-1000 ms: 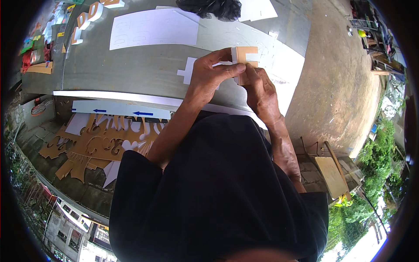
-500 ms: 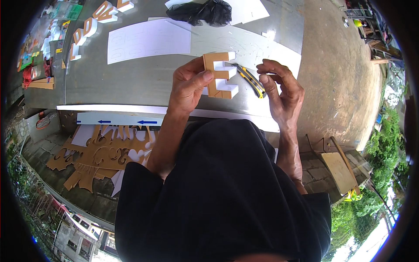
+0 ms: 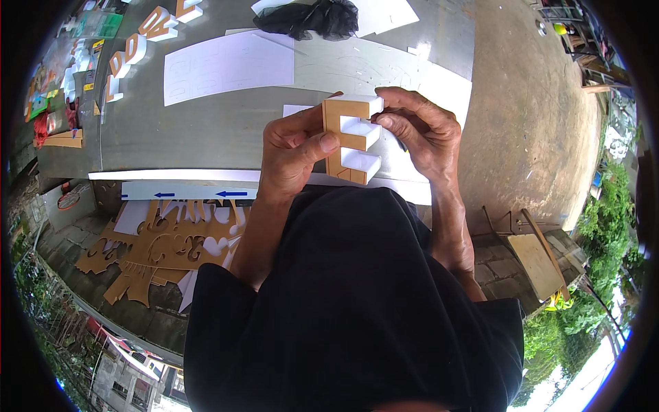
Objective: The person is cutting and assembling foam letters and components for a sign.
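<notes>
My left hand (image 3: 296,151) grips a block letter (image 3: 353,141) by its upright back, thumb on the brown face. The letter has three arms, a brown front and white sides. At the end of its top arm, my right hand (image 3: 423,134) pinches with thumb and forefinger. Only a small piece of a yellow and black utility knife (image 3: 404,147) shows on the table beside the right hand; the hand and letter hide the rest of it.
White sheets (image 3: 230,69) with faint outlines lie across the metal table (image 3: 137,147), black netting (image 3: 309,19) beyond them. More brown-and-white block letters (image 3: 135,49) stand at the far left. Cut brown board scraps (image 3: 165,247) lie below the near edge. Clutter (image 3: 75,75) fills the left end.
My right hand has come left, from apart to pinching the letter's top arm. The letter has moved slightly nearer to me, and the utility knife is now mostly covered.
</notes>
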